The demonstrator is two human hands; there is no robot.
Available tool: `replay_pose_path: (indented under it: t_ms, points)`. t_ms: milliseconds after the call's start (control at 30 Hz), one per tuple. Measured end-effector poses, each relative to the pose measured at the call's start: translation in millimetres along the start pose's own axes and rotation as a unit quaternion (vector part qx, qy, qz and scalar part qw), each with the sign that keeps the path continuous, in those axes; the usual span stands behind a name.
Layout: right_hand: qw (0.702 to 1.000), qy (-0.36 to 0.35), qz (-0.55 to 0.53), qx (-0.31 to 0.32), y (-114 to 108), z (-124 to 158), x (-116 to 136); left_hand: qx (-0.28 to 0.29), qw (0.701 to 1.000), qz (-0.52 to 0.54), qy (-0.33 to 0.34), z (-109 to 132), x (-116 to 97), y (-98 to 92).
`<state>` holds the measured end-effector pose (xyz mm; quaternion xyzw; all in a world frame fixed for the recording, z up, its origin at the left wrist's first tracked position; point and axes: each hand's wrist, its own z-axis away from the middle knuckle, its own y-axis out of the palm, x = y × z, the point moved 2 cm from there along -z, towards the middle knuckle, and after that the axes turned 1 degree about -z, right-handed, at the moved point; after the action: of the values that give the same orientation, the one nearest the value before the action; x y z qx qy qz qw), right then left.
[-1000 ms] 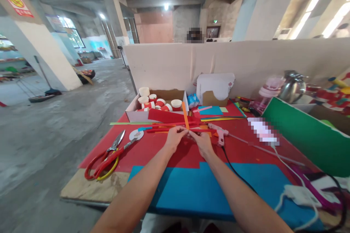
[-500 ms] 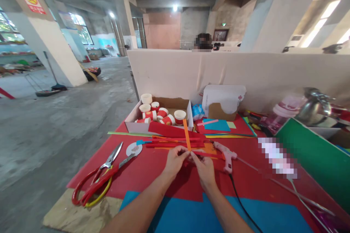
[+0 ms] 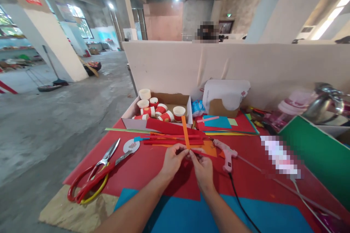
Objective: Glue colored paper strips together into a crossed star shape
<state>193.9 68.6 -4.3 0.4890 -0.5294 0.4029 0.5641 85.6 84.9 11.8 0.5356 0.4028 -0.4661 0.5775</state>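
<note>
My left hand and my right hand meet over the red sheet, fingertips pinched together on crossed paper strips. An orange strip sticks up and away from the pinch; a red strip runs off to the right from under my right fingers. More red, orange and green strips lie just beyond the hands. A pink glue gun rests to the right of my right hand, its black cord trailing toward me.
Large red-handled scissors and a round disc lie at the left. A cardboard box of red paper cups stands behind, a white box beside it. A green board, pink bottle and kettle are at the right. Blue sheet in front.
My hands stay pinched on the strips, with the fingers shifting slightly. The view has swung a little to the left and nearer to the table.
</note>
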Motion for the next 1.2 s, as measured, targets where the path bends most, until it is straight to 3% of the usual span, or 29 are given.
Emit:
replay_pose_path:
  t_ms: [333, 500, 667, 833, 967, 1200]
  points:
    - [0.999, 0.006, -0.034, 0.028, 3.4, -2.5, -0.5, 0.0, 0.999, -0.038, 0.035, -4.6, 1.5, -5.1]
    - [0.999, -0.024, -0.026, 0.002, -0.1, -3.3, 1.8, -0.013, 0.996, -0.066, 0.052, -5.5, 2.4, -5.5]
    - [0.999, -0.045, 0.005, -0.004, -1.9, -6.2, 4.3, -0.016, 0.999, -0.035, 0.024, -7.0, 4.0, -6.3]
    - [0.991, 0.045, -0.118, 0.038, -2.8, -14.7, -1.3, -0.001, 0.998, 0.058, -0.026, -7.5, 4.4, -7.7]
    - [0.969, 0.138, -0.191, 0.069, -2.3, -14.6, -2.1, 0.033, 0.997, 0.057, -0.041, -6.2, 4.7, -7.0]
    - [0.961, 0.141, -0.221, 0.09, -1.6, -9.5, 2.1, 0.04, 0.997, 0.038, -0.049, -6.1, 8.8, -6.3]
